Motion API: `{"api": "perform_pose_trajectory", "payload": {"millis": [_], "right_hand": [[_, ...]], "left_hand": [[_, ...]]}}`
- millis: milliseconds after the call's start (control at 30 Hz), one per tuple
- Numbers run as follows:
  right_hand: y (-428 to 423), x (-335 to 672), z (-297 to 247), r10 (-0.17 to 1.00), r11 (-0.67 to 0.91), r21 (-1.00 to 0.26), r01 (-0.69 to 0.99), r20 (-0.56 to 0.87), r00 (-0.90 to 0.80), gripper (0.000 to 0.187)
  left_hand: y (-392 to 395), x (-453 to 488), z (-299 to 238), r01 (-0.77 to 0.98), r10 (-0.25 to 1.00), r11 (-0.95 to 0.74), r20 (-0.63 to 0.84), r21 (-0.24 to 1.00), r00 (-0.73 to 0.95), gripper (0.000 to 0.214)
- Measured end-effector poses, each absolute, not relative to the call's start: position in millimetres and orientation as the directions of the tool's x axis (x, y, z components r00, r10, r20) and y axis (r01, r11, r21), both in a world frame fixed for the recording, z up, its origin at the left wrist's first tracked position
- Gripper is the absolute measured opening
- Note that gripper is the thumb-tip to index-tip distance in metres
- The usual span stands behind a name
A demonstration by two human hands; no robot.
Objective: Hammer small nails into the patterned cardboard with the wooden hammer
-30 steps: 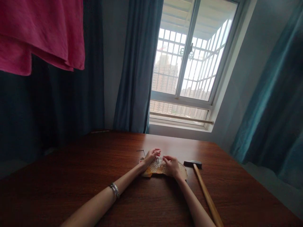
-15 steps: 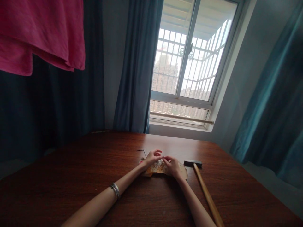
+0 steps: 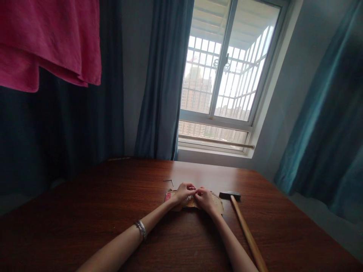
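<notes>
My left hand (image 3: 185, 192) and my right hand (image 3: 203, 198) meet over a ragged piece of cardboard (image 3: 218, 204) that lies on the table. The fingers of each are pinched, and their tips nearly touch. Whatever they pinch is too small to make out. A reddish patch shows at the left fingertips, but its kind is unclear. Much of the cardboard is hidden beneath both hands; a pink and white printed part (image 3: 168, 196) shows at its left end. To the right of my right hand rests a hammer (image 3: 245, 227) with a black head and a wooden handle.
Two thin dark pieces (image 3: 169, 181), forming an angle, lie beyond my left hand on the brown wooden table (image 3: 85, 226). A barred window (image 3: 218, 75) and blue curtains (image 3: 161, 83) stand behind. A pink cloth (image 3: 51, 41) hangs at the upper left.
My left hand has shifted slightly right and down, and its raised fingers have curled in towards my right fingertips. More of the pink printed end shows. The hammer lies as before.
</notes>
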State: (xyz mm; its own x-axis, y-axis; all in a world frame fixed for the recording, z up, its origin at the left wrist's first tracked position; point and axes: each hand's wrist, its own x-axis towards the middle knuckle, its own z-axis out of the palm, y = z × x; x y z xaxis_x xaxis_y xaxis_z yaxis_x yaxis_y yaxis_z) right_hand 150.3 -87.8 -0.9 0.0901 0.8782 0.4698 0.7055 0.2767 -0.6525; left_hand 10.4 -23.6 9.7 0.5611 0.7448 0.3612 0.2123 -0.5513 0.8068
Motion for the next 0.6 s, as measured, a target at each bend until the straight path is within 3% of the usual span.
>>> {"api": "perform_pose_trajectory", "payload": {"millis": [233, 400, 500, 600], "right_hand": [[-93.7, 151.7, 14.2, 0.908, 0.227, -0.652, 0.723, 0.410, 0.085, 0.016], [-122.0, 196.3, 41.4, 0.919, 0.101, -0.623, 0.776, 0.358, 0.168, 0.021], [-160.6, 227.1, 47.4, 0.893, -0.037, -0.571, 0.820, 0.350, 0.283, 0.028], [-209.3, 239.9, 36.3, 0.787, -0.415, -0.329, 0.848, 0.338, 0.516, 0.038]], "left_hand": [[-19.9, 11.2, 2.4, 0.189, 0.766, -0.518, 0.354, 0.834, 0.536, 0.028], [-19.0, 11.4, -1.2, 0.177, 0.796, -0.459, 0.314, 0.871, 0.518, 0.026], [-22.2, 11.2, 1.6, 0.177, 0.815, -0.429, 0.295, 0.886, 0.499, 0.024], [-25.9, 10.4, 5.9, 0.171, 0.823, -0.415, 0.289, 0.894, 0.489, 0.024]]}}
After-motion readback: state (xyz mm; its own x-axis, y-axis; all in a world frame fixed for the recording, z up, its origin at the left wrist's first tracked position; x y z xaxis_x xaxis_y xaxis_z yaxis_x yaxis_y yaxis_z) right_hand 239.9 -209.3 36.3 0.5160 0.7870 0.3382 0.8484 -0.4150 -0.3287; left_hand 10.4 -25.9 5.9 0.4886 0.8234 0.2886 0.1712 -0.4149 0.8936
